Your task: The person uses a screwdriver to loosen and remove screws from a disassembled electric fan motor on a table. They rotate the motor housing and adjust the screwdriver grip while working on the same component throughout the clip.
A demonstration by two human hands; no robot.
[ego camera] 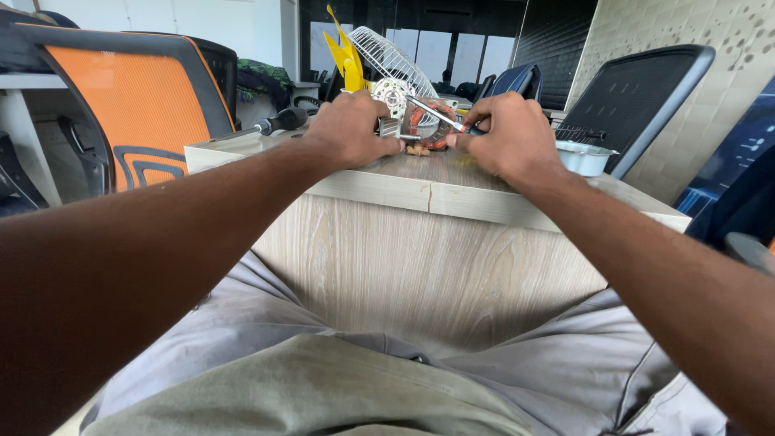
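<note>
Sitting at a pale wooden bench [420,242], knees tucked under its edge, with an orange chair [137,105] off to the left and a dark chair [638,97] to the right. Standing at the far side: a white wire fan guard [391,52] and a yellow blade [345,56], both already off and set apart from the work. Lying left of the hands, a screwdriver [278,123] with a dark handle, untouched. Resting near the right wrist, a small white tray [585,157]. Steadying the motor [412,121] near the bench middle, between both hands, copper winding showing reddish behind a white hub. Closing the left hand [351,129] on the motor's left side, fingers curled against a small metal part. Closing the right hand [508,137] on a slim metal tool [432,113], its tip angling up and left into the motor; hard to tell whether pliers or tweezers. Judging by the loose guard and blade, stripping down looking well advanced, with the motor itself now being worked on; small tan bits [418,150] lying just in front of it. Not showing how much inside the motor remains.
</note>
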